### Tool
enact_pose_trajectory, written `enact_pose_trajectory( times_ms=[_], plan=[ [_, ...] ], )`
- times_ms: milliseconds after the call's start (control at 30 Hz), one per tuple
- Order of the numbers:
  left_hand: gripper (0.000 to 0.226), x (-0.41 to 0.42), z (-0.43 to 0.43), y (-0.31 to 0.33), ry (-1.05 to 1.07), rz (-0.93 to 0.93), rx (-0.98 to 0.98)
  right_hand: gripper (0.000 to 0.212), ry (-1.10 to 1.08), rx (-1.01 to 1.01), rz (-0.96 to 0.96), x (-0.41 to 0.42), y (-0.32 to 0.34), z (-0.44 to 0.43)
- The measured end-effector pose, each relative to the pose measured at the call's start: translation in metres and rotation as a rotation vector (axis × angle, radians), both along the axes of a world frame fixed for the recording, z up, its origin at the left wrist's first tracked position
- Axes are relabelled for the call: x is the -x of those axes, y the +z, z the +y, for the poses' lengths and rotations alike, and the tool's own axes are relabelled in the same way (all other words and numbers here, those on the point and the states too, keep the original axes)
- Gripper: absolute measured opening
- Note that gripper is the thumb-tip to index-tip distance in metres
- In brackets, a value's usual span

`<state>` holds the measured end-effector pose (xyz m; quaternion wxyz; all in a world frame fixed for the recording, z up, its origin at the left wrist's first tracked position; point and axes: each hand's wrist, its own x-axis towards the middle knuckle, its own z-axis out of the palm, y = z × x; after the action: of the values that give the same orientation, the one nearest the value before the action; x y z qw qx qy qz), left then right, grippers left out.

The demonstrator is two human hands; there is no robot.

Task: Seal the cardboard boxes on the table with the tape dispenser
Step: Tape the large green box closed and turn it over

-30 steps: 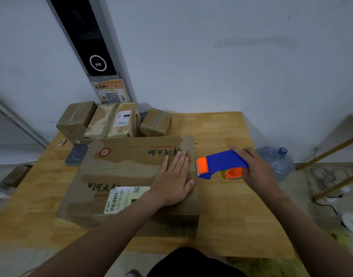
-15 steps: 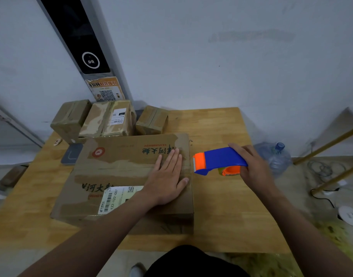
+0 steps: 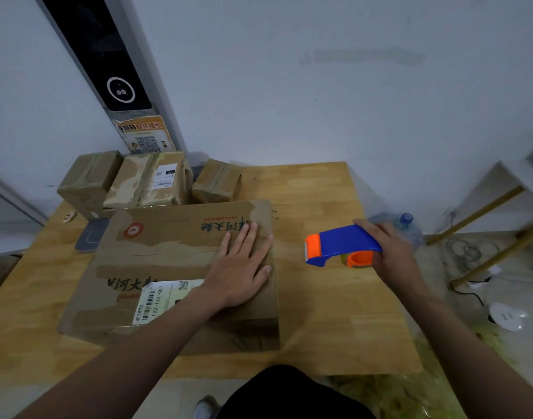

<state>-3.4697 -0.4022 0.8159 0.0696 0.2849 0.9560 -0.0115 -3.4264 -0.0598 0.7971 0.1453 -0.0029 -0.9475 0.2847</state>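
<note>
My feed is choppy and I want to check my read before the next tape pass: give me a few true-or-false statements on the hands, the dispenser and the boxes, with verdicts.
1. The left hand lies flat on the large box. True.
2. The tape dispenser is pressed to that box's top. False: the right hand holds it off the box, to its right, above the table.
3. Behind the large box, at the table's far edge, stand smaller boxes. True.
4. The dispenser is red and black. False: it is blue and orange.
</note>
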Motion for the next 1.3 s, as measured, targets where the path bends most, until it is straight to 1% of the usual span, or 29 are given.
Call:
enact_pose_trajectory(
  times_ms=[67,200,367,400,500,567,633,667,733,800,900,1067,1133,1200,1300],
  plan=[
    [0.076,-0.001,0.001,0.001,0.0,-0.005,0.01,0.074,0.016,-0.042,-0.036,0.003,0.001,-0.005],
    [0.077,0.0,0.001,0.001,0.005,-0.008,0.013,0.071,0.033,-0.063,-0.172,0.013,0.002,-0.019],
    [0.08,0.001,0.0,0.0,0.007,-0.002,0.017,0.068,0.023,-0.141,-0.224,0.021,0.008,-0.042],
    [0.079,0.001,0.0,0.0,0.005,0.0,0.016,0.067,0.014,-0.178,-0.243,0.024,0.007,-0.043],
    [0.079,0.001,0.0,-0.002,0.005,0.0,0.012,0.06,0.007,-0.405,-0.358,0.025,-0.004,-0.036],
    [0.079,0.001,0.0,-0.002,0.006,0.003,0.015,0.066,-0.034,-0.349,-0.491,0.024,-0.015,-0.025],
    [0.078,0.002,0.0,-0.003,-0.001,0.001,0.015,0.071,-0.088,-0.214,-0.575,0.024,-0.023,-0.017],
    [0.078,0.002,0.0,-0.003,-0.004,-0.001,0.021,0.068,-0.127,-0.125,-0.607,0.025,-0.027,-0.016],
    [0.078,0.002,-0.001,-0.002,-0.004,-0.005,0.023,0.049,-0.202,0.042,-0.693,0.028,-0.036,-0.019],
    [0.078,0.003,0.0,-0.001,-0.006,-0.013,0.012,0.037,-0.26,0.163,-0.772,0.03,-0.051,-0.025],
    [0.077,0.003,0.0,-0.002,-0.008,-0.007,0.009,0.038,-0.327,0.283,-0.916,0.03,-0.079,-0.034],
    [0.074,0.003,-0.002,-0.005,-0.02,0.015,-0.011,0.036,-0.361,0.392,-1.019,0.023,-0.121,-0.043],
    [0.073,0.004,-0.003,-0.006,-0.026,0.015,-0.019,0.04,-0.38,0.427,-1.027,0.019,-0.13,-0.044],
    [0.074,0.005,-0.003,-0.006,-0.025,0.01,-0.009,0.047,-0.362,0.385,-1.028,0.018,-0.13,-0.045],
    [0.079,0.005,-0.002,-0.002,-0.018,-0.024,-0.009,0.045,-0.29,0.229,-0.963,0.021,-0.11,-0.051]
  ],
)
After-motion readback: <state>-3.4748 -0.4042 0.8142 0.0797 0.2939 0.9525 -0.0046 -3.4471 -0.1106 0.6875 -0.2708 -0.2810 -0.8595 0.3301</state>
